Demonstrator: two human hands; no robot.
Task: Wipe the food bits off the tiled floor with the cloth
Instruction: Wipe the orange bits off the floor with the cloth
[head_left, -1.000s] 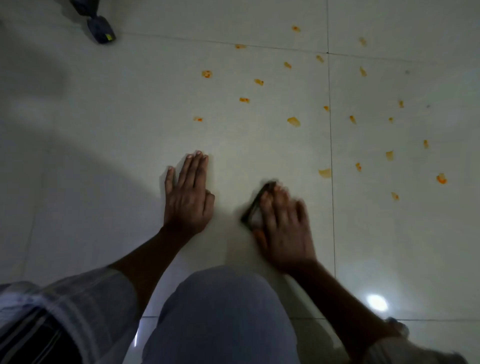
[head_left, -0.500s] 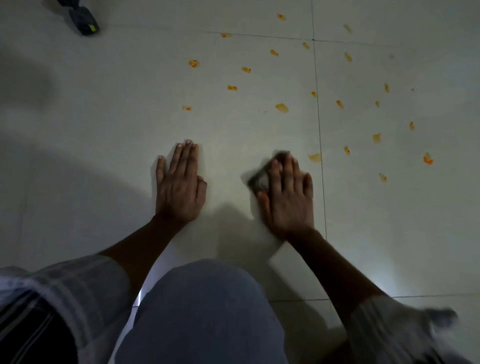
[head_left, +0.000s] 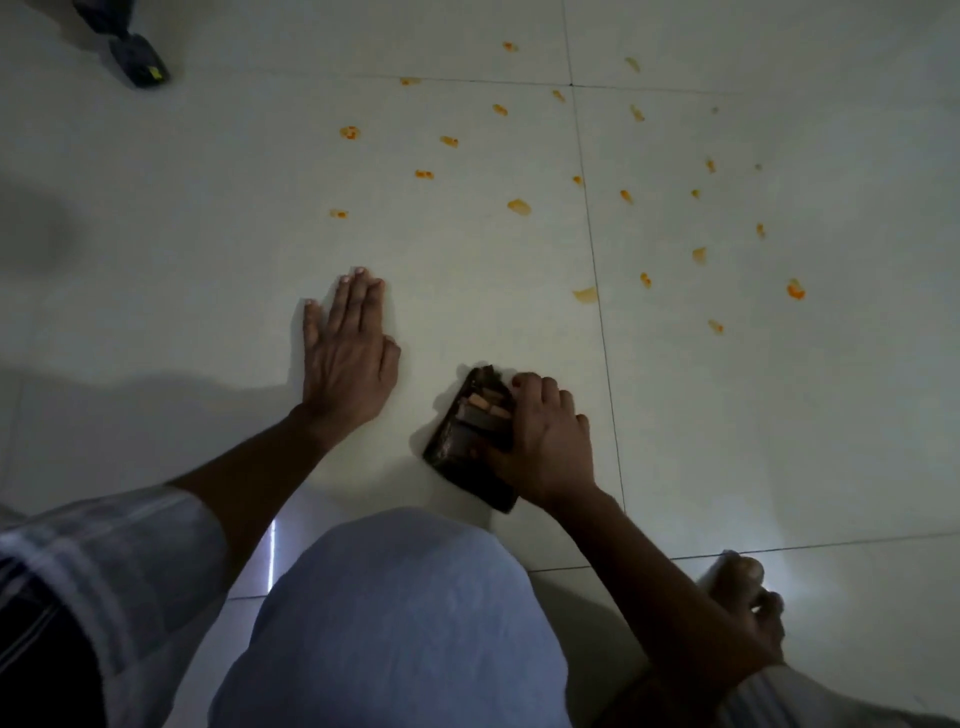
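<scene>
A dark folded cloth with pale and orange patches lies on the pale tiled floor, just in front of my knee. My right hand presses down on its right side, fingers curled over it. My left hand rests flat on the floor to the left of the cloth, fingers together, holding nothing. Several orange food bits are scattered across the tiles ahead and to the right; the nearest one lies beyond the cloth beside a grout line.
My knee in light trousers fills the lower middle. A bare foot sits at the lower right. A dark object with a yellow mark lies at the far upper left. Grout lines cross the floor.
My right hand has drawn the cloth back toward my knee and away from the nearest food bit. The cloth now shows more beside the hand. My left hand stays flat in place.
</scene>
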